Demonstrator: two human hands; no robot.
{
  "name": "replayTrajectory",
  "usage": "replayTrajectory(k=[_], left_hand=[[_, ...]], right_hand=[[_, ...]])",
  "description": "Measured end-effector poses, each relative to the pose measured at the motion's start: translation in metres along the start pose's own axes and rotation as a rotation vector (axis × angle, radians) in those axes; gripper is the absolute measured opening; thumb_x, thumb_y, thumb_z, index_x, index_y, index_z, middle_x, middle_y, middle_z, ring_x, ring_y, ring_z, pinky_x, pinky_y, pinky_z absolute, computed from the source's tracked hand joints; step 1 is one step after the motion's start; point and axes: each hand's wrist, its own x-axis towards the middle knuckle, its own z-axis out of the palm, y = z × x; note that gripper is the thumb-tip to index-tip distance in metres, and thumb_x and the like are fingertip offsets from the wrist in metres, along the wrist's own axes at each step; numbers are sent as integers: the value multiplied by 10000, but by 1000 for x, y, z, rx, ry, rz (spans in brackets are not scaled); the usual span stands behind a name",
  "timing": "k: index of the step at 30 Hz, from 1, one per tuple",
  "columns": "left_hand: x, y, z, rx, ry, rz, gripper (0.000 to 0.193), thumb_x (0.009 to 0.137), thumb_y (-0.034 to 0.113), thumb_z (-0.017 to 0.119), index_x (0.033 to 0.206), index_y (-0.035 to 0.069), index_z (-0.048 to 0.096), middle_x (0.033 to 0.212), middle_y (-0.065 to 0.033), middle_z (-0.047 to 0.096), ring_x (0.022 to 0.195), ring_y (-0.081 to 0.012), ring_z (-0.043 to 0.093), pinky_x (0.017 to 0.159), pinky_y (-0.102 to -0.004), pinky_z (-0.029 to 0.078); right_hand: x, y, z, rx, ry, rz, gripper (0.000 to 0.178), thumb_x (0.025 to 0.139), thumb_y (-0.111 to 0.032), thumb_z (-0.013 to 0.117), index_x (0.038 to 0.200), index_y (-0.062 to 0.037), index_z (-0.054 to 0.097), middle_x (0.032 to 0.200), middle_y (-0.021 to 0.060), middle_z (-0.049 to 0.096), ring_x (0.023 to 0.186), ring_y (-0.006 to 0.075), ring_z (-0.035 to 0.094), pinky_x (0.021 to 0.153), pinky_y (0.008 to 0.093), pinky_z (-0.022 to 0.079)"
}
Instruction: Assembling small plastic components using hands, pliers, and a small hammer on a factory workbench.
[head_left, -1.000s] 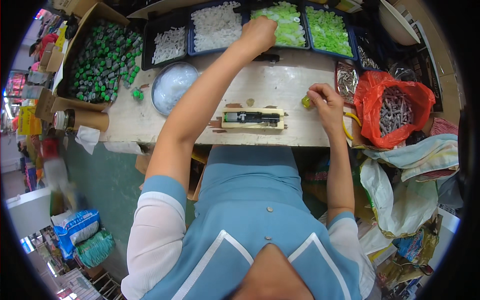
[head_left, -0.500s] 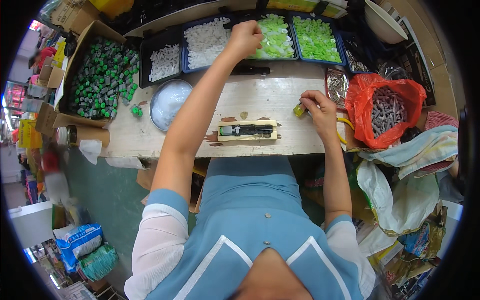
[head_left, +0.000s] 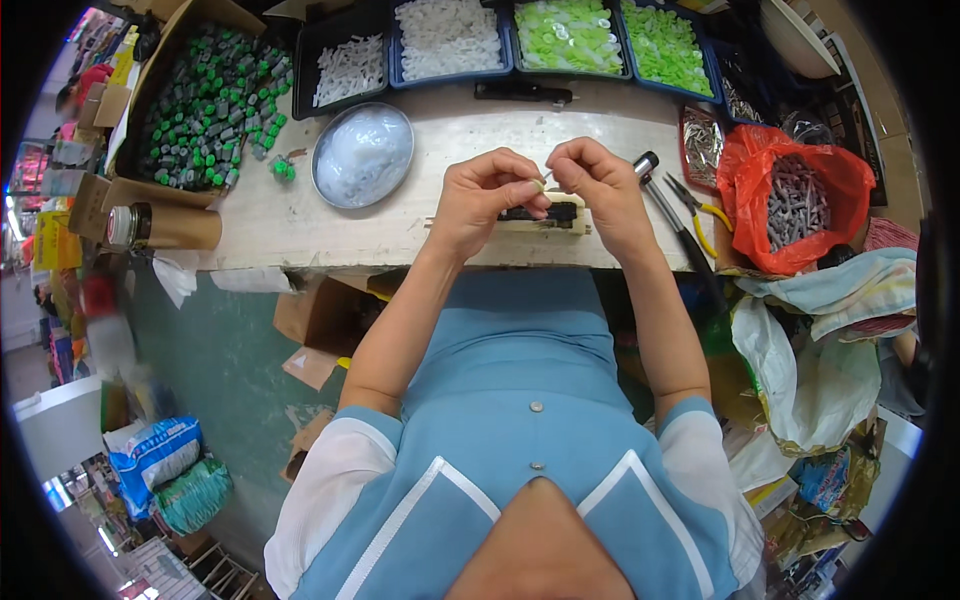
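My left hand [head_left: 487, 195] and my right hand [head_left: 593, 185] meet over the middle of the white workbench [head_left: 300, 220]. Their fingertips pinch a small pale part [head_left: 543, 183] between them, thumbs and forefingers closed on it. Directly under the hands lies a cream block with a black insert [head_left: 548, 215], partly hidden by my fingers. Which hand carries most of the part I cannot tell.
Trays at the back hold white pieces [head_left: 448, 38] and green pieces [head_left: 570, 35]. A cardboard box of green-capped parts [head_left: 205, 105] stands far left beside a round metal dish [head_left: 362, 155]. A red bag of grey parts [head_left: 795, 200], yellow-handled pliers [head_left: 692, 205] and a black-handled tool [head_left: 665, 205] lie right.
My left hand has come back from the trays at the rear to the block. My right hand moved left to meet it, and both now pinch the small part.
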Motion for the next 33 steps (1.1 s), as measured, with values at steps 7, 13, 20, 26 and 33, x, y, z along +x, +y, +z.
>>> replayTrajectory(k=[7, 13, 20, 26, 33], left_hand=[[-18, 7, -1, 160, -15, 119, 103, 762, -90, 613, 845, -30, 617, 843, -81, 583, 737, -180, 634, 677, -272, 553], [-25, 9, -4, 580, -64, 357, 129, 740, -93, 628, 840, -12, 630, 840, -75, 594, 745, -158, 631, 665, -241, 543], [-26, 6, -14, 599, -33, 313, 117, 779, -85, 581, 857, -10, 624, 839, -73, 599, 737, -150, 633, 650, -240, 543], [-24, -2, -20, 708, 64, 345, 98, 790, -72, 570, 857, -10, 607, 832, -80, 600, 717, -155, 629, 633, -247, 531], [-25, 2, -22, 1102, 19, 494, 177, 721, -24, 642, 888, 31, 622, 883, -66, 601, 798, -215, 568, 710, -308, 438]], right_hand=[[-2, -6, 13, -53, -85, 74, 111, 855, -128, 579, 869, -18, 594, 772, -35, 555, 707, 35, 465, 630, 186, 376], [5, -6, 6, -36, -250, 272, 90, 846, -130, 590, 826, -45, 614, 705, -50, 531, 651, 32, 445, 565, 185, 351], [-5, 8, 27, -539, -87, -116, 82, 847, -49, 560, 868, 22, 593, 767, 49, 575, 704, 127, 526, 660, 236, 424], [-9, 15, 20, -693, -10, -378, 89, 791, -24, 606, 875, 4, 607, 792, 75, 584, 729, 180, 558, 661, 269, 424], [-13, 22, 17, -981, -55, -570, 110, 722, -32, 651, 825, -52, 617, 785, 36, 588, 717, 199, 531, 647, 305, 348]])
